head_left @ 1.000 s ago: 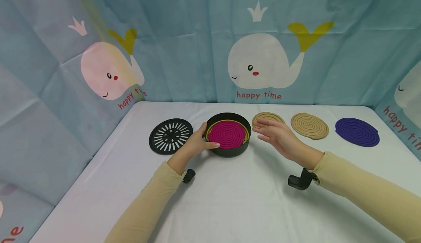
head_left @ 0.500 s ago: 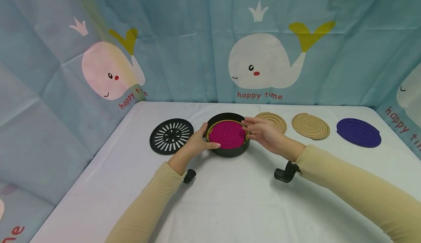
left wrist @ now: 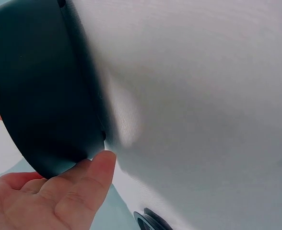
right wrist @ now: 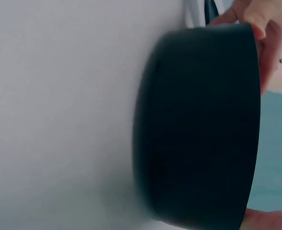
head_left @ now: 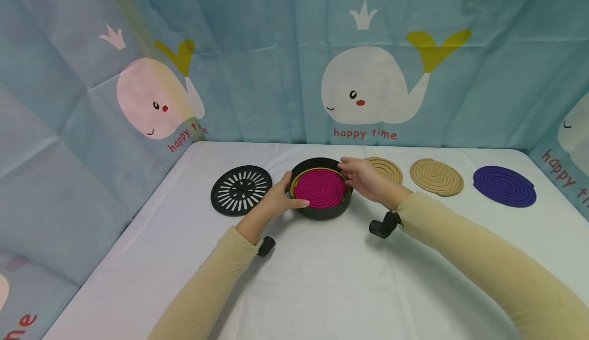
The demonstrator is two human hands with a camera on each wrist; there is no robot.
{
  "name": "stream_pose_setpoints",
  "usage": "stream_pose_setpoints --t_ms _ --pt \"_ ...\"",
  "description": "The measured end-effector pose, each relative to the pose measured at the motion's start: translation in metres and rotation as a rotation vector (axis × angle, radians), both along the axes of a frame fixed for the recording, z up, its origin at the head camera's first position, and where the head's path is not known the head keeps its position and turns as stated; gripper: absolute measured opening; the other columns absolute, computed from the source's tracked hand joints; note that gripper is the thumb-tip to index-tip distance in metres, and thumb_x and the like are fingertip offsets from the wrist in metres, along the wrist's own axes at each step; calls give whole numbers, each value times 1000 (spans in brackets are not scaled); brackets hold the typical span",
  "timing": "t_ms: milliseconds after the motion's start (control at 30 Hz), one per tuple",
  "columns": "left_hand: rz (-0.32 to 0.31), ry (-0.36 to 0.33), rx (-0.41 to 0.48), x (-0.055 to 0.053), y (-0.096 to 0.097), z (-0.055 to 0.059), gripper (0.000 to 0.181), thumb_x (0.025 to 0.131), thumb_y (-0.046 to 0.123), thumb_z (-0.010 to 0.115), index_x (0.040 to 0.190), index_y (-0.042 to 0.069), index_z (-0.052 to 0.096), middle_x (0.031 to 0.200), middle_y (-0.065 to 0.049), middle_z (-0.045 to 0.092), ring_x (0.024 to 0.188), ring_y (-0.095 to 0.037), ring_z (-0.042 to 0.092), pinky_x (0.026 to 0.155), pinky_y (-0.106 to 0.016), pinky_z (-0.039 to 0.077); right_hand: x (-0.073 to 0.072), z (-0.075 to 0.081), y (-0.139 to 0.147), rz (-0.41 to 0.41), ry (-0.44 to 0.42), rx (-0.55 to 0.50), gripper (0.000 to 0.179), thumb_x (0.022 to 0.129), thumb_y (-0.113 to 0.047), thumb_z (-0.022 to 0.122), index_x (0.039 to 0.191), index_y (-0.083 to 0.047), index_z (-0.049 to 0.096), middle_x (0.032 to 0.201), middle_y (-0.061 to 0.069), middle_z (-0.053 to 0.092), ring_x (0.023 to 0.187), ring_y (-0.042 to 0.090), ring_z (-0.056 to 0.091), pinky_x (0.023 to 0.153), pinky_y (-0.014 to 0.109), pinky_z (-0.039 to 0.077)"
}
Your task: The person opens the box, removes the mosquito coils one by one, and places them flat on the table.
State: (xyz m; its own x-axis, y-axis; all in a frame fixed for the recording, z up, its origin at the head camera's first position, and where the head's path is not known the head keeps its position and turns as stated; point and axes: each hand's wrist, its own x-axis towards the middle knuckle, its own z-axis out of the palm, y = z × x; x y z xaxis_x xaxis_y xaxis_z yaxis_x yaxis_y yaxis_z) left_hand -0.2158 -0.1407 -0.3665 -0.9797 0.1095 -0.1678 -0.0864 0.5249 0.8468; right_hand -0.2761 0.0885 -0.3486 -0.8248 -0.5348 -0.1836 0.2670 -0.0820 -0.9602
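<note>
A black round container (head_left: 322,214) stands on the white table, with a magenta spiral mat (head_left: 319,188) inside it. A yellow edge (head_left: 294,182) shows around and beneath that mat. My left hand (head_left: 275,199) grips the container's left side, its thumb over the front rim and fingers around the far side; in the left wrist view its fingers (left wrist: 86,184) reach to the base. At the opposite rim, my right hand (head_left: 365,179) holds the container with curled fingers. Only a sliver of the right hand (right wrist: 270,220) shows in the right wrist view, beside the dark wall.
A black slotted disc (head_left: 241,190) lies left of the container. To the right lie two tan spiral mats, one (head_left: 388,170) partly behind my right hand and another (head_left: 436,177) beyond it, then a purple spiral mat (head_left: 504,186). A blue whale-print curtain (head_left: 257,74) hangs behind.
My right hand has moved left from over the near tan mat to the container's right rim, and its fingers have curled there. The left hand and container have stayed put.
</note>
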Motion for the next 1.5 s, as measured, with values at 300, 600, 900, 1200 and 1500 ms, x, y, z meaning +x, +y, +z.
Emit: stream_pose_setpoints --t_ms 300,600,900,1200,1500 --pt "4 0 -6 -1 1 -1 100 84 17 79 156 3 11 160 -14 16 146 -28 17 115 -47 21 -9 0 -7 -4 -22 45 54 102 -14 29 146 11 9 156 26 2 144 34 -1 117 47 1" --pt "5 0 13 -1 1 -2 100 83 16 79 155 2 12 160 -14 17 146 -28 17 115 -47 20 -11 3 -8 7 -97 46 67 103 -16 31 151 6 -11 157 29 -8 145 39 -7 117 48 1" --pt "4 10 7 -1 0 -2 99 83 15 79 155 1 12 159 -16 19 145 -30 18 115 -48 21 -10 3 -8 31 -126 25 64 102 -17 29 152 7 -3 158 29 -2 145 41 -1 117 50 4" --pt "6 4 0 -1 2 -1 100 83 15 79 155 1 12 160 -15 17 146 -29 17 115 -46 21 -10 6 -4 54 -118 16 66 101 -18 29 152 7 -5 157 29 -6 145 41 -2 115 58 2" --pt "9 0 -16 -2 1 -1 100 83 16 79 155 2 12 159 -16 19 145 -30 20 114 -47 24 -9 12 -4 -10 -86 21 62 103 -15 32 153 6 2 158 27 5 146 37 8 116 56 9"
